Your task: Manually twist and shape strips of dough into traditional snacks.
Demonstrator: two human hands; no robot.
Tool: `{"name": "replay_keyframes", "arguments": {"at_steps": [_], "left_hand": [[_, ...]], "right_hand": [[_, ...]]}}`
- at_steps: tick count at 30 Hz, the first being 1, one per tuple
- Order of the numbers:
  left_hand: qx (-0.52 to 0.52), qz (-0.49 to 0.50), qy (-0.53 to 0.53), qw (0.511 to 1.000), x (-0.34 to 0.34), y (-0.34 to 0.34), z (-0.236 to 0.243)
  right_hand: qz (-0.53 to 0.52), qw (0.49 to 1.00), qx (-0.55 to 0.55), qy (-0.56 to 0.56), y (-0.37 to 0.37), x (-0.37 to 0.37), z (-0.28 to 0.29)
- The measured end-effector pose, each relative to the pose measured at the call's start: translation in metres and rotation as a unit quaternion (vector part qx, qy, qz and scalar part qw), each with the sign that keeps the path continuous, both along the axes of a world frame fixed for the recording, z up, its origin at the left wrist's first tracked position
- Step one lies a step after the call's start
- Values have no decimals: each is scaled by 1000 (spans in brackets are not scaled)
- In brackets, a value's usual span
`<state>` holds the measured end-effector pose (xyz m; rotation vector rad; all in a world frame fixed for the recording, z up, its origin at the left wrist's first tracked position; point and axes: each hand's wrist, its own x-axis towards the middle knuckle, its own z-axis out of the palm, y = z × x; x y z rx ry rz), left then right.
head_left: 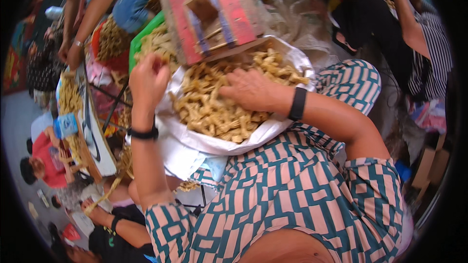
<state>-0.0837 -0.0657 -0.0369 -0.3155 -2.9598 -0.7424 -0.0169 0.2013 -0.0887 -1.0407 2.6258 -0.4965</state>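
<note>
A white woven sack (251,143) lies rolled open in my lap, heaped with tan knobbly pieces (200,102). My right hand (248,87) rests in the heap, fingers loosely bent and apart, tips partly hidden among the pieces. My left hand (148,75) is raised at the sack's upper left edge, fingers pinched, by a green bag (139,41) of similar pieces; what it holds is unclear. A red wooden box (178,0) with an opening stands just beyond the sack.
At left, a co-worker's hands (73,53) are near a red container (105,51); a long board (100,153) holds tan strands, and others (46,158) work below. A person in stripes (429,53) is at right, near cardboard (426,165). Clear plastic (297,19) lies behind the sack.
</note>
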Motion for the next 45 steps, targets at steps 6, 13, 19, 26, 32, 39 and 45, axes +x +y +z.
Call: {"name": "replay_keyframes", "arguments": {"at_steps": [6, 13, 19, 26, 32, 39, 45], "left_hand": [[-72, -191, -28, 979, 88, 67, 38], [-97, -229, -148, 957, 116, 92, 17], [-167, -235, -201, 936, 108, 102, 2], [-198, -251, -252, 913, 99, 112, 10], [-148, -229, -270, 923, 100, 109, 8], [-156, -247, -287, 912, 90, 109, 5], [-137, -228, -302, 916, 91, 109, 10]], "right_hand": [[106, 994, -33, 8, 22, 0, 26], [42, 981, -113, -154, 102, -65, 103], [-243, 951, 158, -107, 226, -154, -53], [-103, 957, 210, -171, 188, -77, -218], [-445, 894, -53, -26, 175, -158, -190], [-274, 945, 45, -171, 195, -181, -258], [-224, 943, 182, -164, 170, -141, -289]]}}
